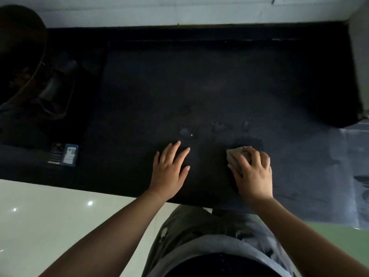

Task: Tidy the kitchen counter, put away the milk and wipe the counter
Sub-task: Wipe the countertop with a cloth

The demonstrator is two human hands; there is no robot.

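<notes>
A person's right hand [253, 172] gripped a grey cloth [234, 156], fingers curled over it, against the dark counter [199, 86] near its front edge. The left hand [169, 168] lay flat and spread beside it, holding nothing. Wet spots [185, 131] sat just beyond both hands. The wipe would likely go best with firm, overlapping strokes pushed forward through those spots. A small blue pack [64, 154] lay well to the left; whether it was the milk could not be told.
</notes>
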